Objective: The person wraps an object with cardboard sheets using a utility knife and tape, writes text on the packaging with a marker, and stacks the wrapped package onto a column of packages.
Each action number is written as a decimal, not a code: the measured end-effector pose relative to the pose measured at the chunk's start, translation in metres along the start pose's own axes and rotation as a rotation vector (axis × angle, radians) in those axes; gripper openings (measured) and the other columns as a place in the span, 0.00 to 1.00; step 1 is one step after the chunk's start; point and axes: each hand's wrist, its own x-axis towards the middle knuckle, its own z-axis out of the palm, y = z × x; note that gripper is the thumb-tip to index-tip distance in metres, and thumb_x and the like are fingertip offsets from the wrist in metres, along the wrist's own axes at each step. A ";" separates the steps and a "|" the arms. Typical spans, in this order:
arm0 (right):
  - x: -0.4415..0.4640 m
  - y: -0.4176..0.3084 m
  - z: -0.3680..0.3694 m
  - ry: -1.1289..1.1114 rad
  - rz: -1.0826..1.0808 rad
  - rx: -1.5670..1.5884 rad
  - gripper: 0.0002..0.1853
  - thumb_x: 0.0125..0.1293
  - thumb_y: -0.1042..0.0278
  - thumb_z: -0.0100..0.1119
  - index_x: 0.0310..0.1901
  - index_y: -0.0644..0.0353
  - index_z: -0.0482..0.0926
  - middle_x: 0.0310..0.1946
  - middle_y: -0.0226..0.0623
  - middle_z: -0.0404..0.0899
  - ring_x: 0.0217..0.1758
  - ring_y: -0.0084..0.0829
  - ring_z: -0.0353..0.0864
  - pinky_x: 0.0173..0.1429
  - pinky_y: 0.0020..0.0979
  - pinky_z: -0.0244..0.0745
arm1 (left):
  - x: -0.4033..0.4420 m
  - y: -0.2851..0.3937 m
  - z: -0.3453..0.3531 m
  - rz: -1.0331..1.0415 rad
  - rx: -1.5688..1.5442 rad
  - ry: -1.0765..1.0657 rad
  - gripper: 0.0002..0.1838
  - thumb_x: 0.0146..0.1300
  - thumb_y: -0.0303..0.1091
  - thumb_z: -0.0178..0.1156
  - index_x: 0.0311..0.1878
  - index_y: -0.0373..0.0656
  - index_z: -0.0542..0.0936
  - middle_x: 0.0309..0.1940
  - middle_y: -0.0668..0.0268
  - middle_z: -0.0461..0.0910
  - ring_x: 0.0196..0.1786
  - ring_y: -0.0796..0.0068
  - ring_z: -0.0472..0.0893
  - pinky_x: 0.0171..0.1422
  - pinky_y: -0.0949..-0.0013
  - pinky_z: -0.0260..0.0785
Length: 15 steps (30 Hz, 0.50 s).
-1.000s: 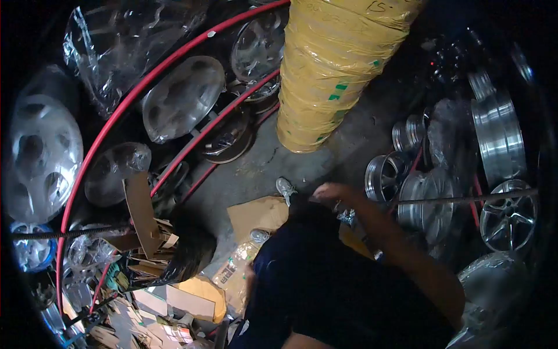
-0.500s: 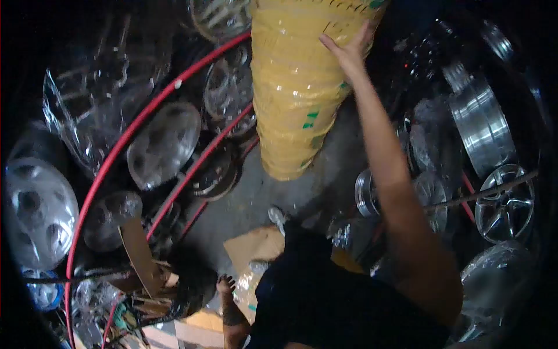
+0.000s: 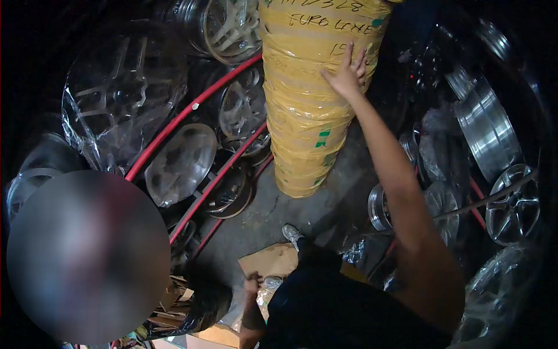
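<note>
A tall stack wrapped in yellow tape (image 3: 308,110), with black handwriting near its top and green tape bits lower down, stands on the floor before me. My right hand (image 3: 347,78) lies against its right side, fingers spread and palm toward the wrapping. My left hand (image 3: 253,284) hangs low beside my body, above a flat piece of cardboard (image 3: 270,260). It appears to hold nothing, its fingers loosely bent and somewhat blurred.
Red hoses or bars (image 3: 192,110) cross the left side in front of wheel rims (image 3: 181,166), some wrapped in clear plastic. More rims (image 3: 487,131) stand at right, behind a dark bar (image 3: 494,195). Folded cardboard (image 3: 174,296) lies lower left, beside a large blurred round patch.
The view has shifted, so the stack appears lower and farther right. My right hand stays on it, fingers more spread. My left hand has come up slightly. A blurred patch has appeared lower left.
</note>
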 end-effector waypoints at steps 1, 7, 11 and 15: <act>-0.008 0.014 -0.005 0.030 -0.105 -0.037 0.67 0.58 0.42 0.76 0.85 0.46 0.34 0.85 0.57 0.19 0.87 0.65 0.27 0.80 0.72 0.43 | 0.017 -0.052 -0.014 0.066 -0.190 -0.152 0.14 0.75 0.47 0.64 0.45 0.46 0.83 0.36 0.66 0.84 0.32 0.72 0.83 0.33 0.68 0.74; 0.006 0.100 -0.039 -0.022 -0.387 0.312 0.41 0.69 0.59 0.69 0.80 0.52 0.63 0.85 0.50 0.49 0.87 0.47 0.48 0.83 0.45 0.54 | -0.071 -0.081 -0.033 -0.290 0.310 -0.055 0.10 0.73 0.40 0.62 0.47 0.43 0.84 0.34 0.65 0.84 0.31 0.70 0.83 0.32 0.67 0.74; 0.074 0.082 -0.100 0.453 -0.314 0.483 0.36 0.73 0.57 0.64 0.79 0.56 0.64 0.81 0.56 0.57 0.86 0.48 0.52 0.85 0.44 0.51 | -0.074 -0.047 -0.051 -0.292 0.235 0.049 0.11 0.73 0.39 0.61 0.48 0.42 0.84 0.34 0.64 0.85 0.31 0.69 0.84 0.32 0.66 0.75; 0.203 0.049 -0.153 0.903 -0.013 0.562 0.37 0.79 0.46 0.51 0.80 0.60 0.58 0.82 0.57 0.54 0.86 0.52 0.50 0.86 0.47 0.47 | -0.045 0.019 -0.062 -0.226 0.228 0.133 0.12 0.73 0.39 0.60 0.49 0.41 0.84 0.35 0.63 0.86 0.31 0.69 0.84 0.32 0.65 0.75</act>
